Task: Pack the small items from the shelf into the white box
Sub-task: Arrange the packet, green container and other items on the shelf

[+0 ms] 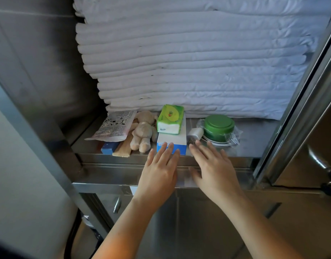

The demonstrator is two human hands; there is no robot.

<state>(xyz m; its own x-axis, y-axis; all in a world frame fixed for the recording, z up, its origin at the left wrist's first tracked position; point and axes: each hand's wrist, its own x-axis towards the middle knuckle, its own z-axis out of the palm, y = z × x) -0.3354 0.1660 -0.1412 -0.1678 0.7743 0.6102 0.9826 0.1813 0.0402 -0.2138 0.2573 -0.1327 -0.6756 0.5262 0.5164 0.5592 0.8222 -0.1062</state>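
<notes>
Folded white linen [179, 62] fills the steel shelf [258, 139] beyond both hands. Left hand [159, 165], fingers straight and empty, reaches the near end of a white box [172, 137] bearing a green tissue pack [170, 118], which is best lifted off first. Right hand [213, 165], equally flat and empty, nears a green jar [218, 128] and a white plug [194, 134]. Left of the left hand lie a printed pouch [116, 126] and a plush toy [143, 131].

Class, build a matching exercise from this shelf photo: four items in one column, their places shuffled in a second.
Items: 1 tissue pack; 2 plush toy; 3 green jar; 4 white charger.
Places: A in clear plastic; B atop the white-and-blue box; C between box and jar; D beside the printed pouch.
Pairs: 1-B; 2-D; 3-A; 4-C.
</notes>
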